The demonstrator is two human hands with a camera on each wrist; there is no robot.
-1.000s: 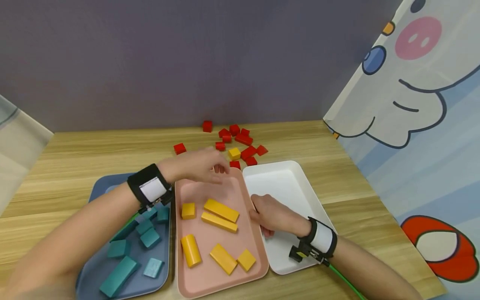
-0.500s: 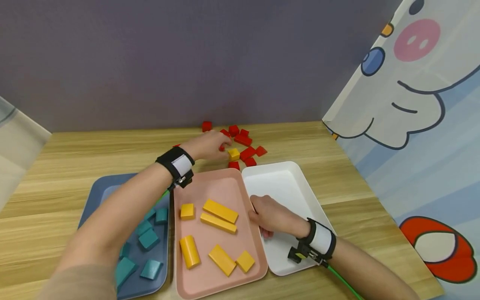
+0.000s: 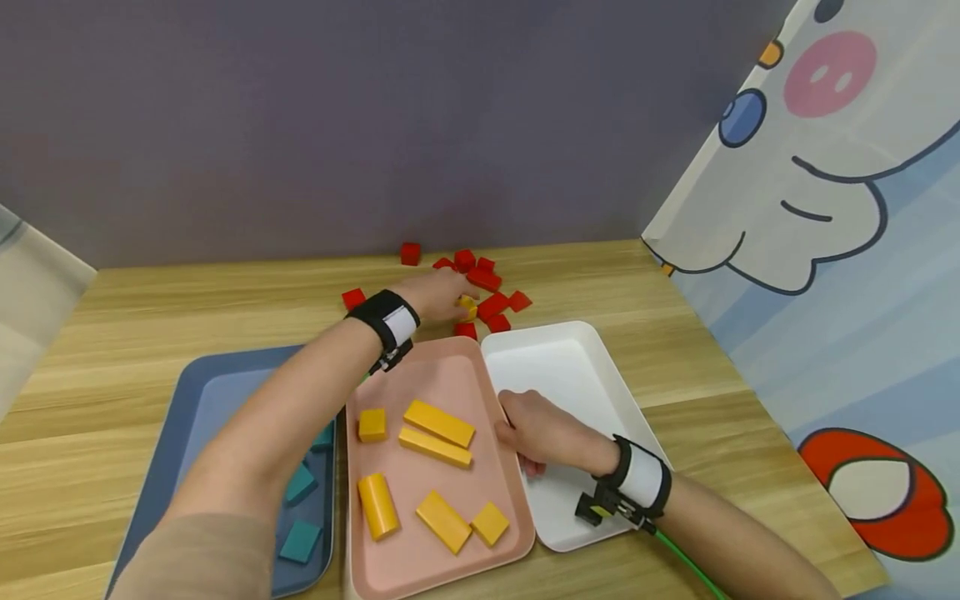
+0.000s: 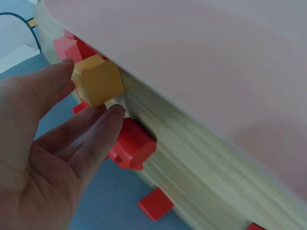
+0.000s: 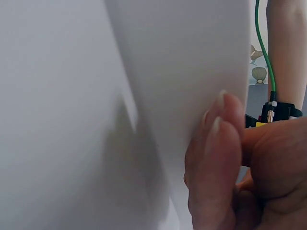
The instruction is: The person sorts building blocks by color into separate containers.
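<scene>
My left hand (image 3: 435,296) reaches past the pink tray (image 3: 420,354) to a yellow block (image 4: 98,80) on the wooden table. In the left wrist view, the thumb and fingers stand apart on two sides of that block, fingertips right at its lower edge. Red blocks (image 4: 134,143) lie close beside those fingers. My right hand (image 3: 543,425) grips the rim where the white tray (image 3: 596,367) meets the pink one. Its fingers press the white tray's inner wall, as the right wrist view shows. Several yellow blocks (image 3: 438,423) lie in the pink tray.
On the left a blue tray (image 3: 187,417) holds teal blocks (image 3: 302,542), partly hidden by my left forearm. More red blocks (image 3: 410,253) are scattered toward the grey back wall (image 3: 337,125). A cartoon-printed cloth (image 3: 847,233) hangs at the right.
My left hand has moved from over the pink tray's far end, forward and right, to the yellow block among the red ones. The right hand stays on the tray rim.
</scene>
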